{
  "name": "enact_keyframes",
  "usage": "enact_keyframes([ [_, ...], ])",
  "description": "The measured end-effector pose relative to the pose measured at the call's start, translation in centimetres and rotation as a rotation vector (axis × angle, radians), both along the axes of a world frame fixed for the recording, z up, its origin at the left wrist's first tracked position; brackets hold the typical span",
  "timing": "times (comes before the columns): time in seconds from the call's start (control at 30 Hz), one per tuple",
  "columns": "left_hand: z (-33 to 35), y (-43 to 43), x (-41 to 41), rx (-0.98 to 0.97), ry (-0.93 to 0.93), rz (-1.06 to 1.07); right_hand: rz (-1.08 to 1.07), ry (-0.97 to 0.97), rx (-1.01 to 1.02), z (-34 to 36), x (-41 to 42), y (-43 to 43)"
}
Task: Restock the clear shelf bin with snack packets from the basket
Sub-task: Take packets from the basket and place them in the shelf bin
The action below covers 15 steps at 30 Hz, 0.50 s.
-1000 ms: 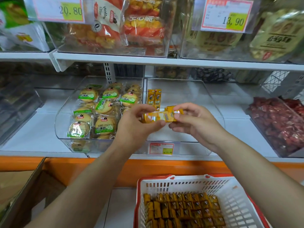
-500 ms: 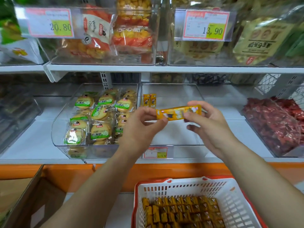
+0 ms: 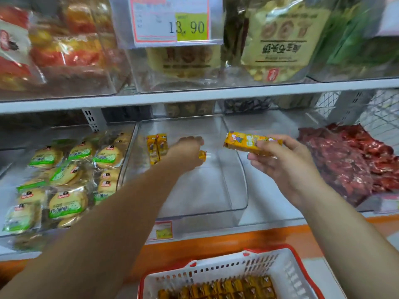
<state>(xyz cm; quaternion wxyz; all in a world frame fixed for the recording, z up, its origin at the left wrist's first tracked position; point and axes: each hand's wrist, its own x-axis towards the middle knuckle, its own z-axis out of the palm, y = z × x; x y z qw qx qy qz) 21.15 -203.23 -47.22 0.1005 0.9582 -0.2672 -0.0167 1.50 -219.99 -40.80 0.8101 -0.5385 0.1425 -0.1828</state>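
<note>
We had barely started: two packets point(image 3: 156, 147) stood in the mid-frame bin point(image 3: 235, 203), our left hand point(image 3: 187, 151) reached in with a third packet point(image 3: 202, 156) in its grip, our right hand point(image 3: 285, 165) clasped a fourth point(image 3: 248, 142), and the basket point(image 3: 287, 268) below held many.

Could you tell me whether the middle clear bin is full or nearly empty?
Nearly empty: the clear bin shows mostly bare floor, only two yellow packets standing back left.

- The clear shelf bin point(image 3: 241, 180) is smooth, glossy, transparent plastic.
- The snack packet point(image 3: 248, 141) has a shiny printed film wrapper.
- The basket point(image 3: 216, 271) is perforated white plastic, fairly matt, red-rimmed.
- The shelf edge point(image 3: 194, 98) looks like smooth white-painted metal.
</note>
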Motion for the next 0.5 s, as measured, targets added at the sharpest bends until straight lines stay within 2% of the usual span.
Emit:
enact_keyframes([
  [0.17,-2.4,-1.6,1.7,0.216,-0.015,-0.057,-0.019,0.110,-0.074,-0.6,0.2,-1.0],
  [0.27,-2.9,-1.7,1.9,0.241,-0.038,-0.050,-0.028,0.099,-0.067,-0.4,0.4,-1.0],
  [0.37,-2.4,-1.6,1.8,0.156,-0.015,-0.048,-0.015,0.048,-0.016,0.1,0.4,-0.6],
  [0.5,1.4,-0.6,0.2,-0.134,0.074,-0.042,0.030,0.025,-0.042,1.2,0.0,0.5],
])
